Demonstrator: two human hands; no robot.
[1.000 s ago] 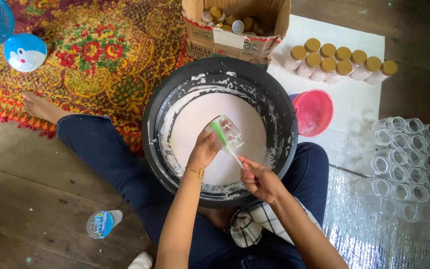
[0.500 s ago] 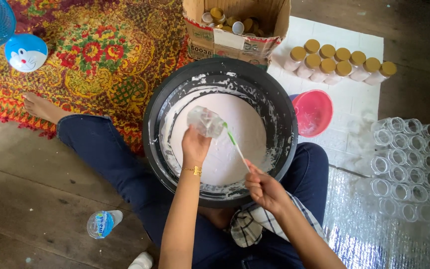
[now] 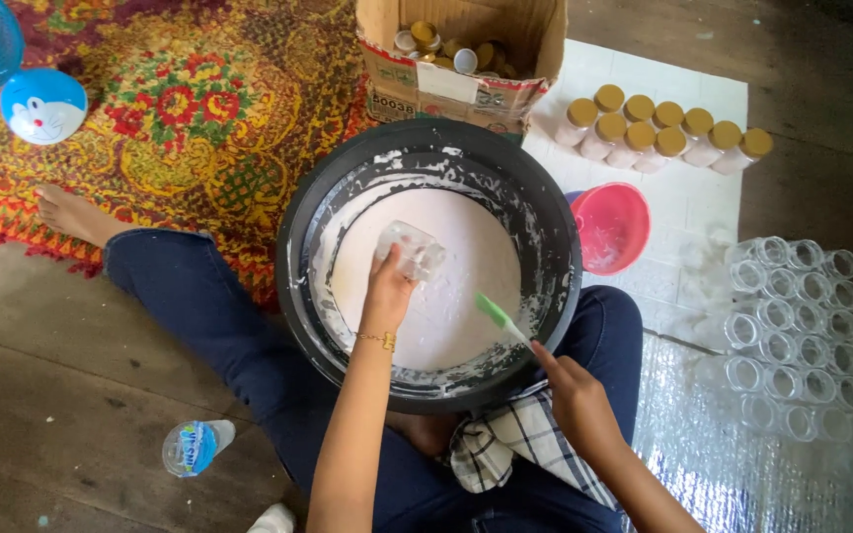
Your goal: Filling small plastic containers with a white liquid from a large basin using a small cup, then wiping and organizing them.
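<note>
While I sit on the floor with the big black basin (image 3: 293, 247) of white liquid between my legs, my left hand (image 3: 387, 291) is closed round a small clear jar (image 3: 411, 250), tipped on its side over the liquid. My right hand (image 3: 575, 395) grips the handle of a green spatula (image 3: 499, 318), its blade down at the basin's near wall. A pink bowl (image 3: 612, 225) sits just beside the basin, with empty clear jars (image 3: 802, 316) massed further right.

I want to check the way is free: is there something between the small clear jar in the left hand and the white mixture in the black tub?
Nothing visible. The left hand holds the clear jar directly over the white mixture inside the black tub. The green spatula, in the right hand, is off to one side.
</note>
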